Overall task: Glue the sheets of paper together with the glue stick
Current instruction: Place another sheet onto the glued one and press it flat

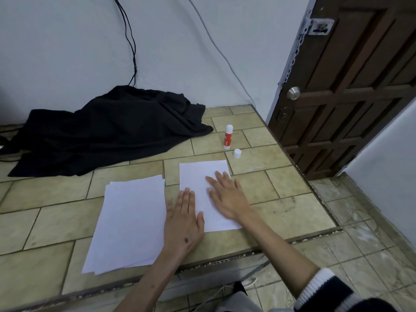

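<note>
The right hand (227,197) lies flat on the single white sheet (203,176), fingers straight and spread, pressing the paper's right half against the tiled ledge (281,212). The left hand (183,218) is flat too, fingers straight and close together; its thumb and fingertips rest on the sheet's left edge while the palm sits on bare tile between this sheet and the stack of white paper (130,224) just to the left. The stack's sheets are slightly fanned at the corners, and its near corner reaches the ledge's front edge. Beyond the pressed sheet stands the red-and-white glue stick (228,137), upright and uncapped — its white cap (237,153) stands on the tile just beside it, nearer the paper. A crumpled black cloth (108,129) lies against the wall further left, and a brown wooden door (351,91) stands at right.
</note>
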